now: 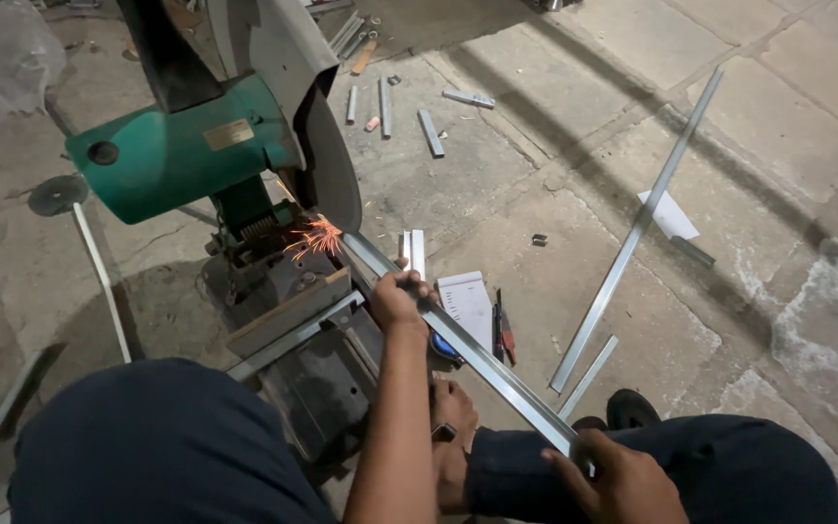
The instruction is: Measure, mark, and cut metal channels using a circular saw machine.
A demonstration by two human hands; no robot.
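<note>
Left hand (398, 301) clenched around metal channel (477, 354) near cutting disc (334, 175), sparks at ten o'clock; right hand (623, 480) gripping channel's near end at five o'clock.

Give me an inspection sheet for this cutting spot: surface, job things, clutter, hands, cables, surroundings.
Surface: concrete slab floor, dusty and stained.
Job things: green chop saw, blade down on a metal channel, sparks at the cut.
Clutter: short offcuts, a long strip, paper sheet, notepad, pliers, a spare disc.
Hands: left hand grips the channel near the blade; right hand holds its near end.
Cables: nothing seen.
Surroundings: plastic sheeting top left; the person's knees and a shoe close to the saw.
</note>
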